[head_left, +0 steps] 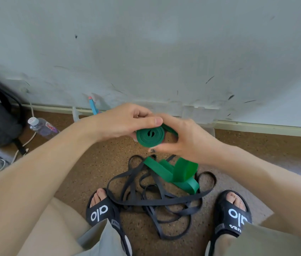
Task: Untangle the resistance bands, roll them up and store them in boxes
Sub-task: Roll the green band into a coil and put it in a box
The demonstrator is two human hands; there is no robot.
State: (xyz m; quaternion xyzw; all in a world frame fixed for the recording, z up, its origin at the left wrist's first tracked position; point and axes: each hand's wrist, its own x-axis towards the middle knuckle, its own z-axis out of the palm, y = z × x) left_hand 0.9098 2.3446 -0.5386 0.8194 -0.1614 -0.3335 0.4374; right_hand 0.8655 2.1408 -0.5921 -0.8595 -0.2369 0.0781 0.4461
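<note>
Head view: a half-rolled green resistance band [150,136] is gripped by left hand [125,122] and right hand [184,139]; its loose tail [175,172] likely must be wound next.

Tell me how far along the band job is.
Done: nothing stored; no boxes in view. In hand: the left hand and right hand grip a part-rolled green band, its tail loose on the floor. Left: finish that roll, untangle and roll the black bands, box everything.
</note>
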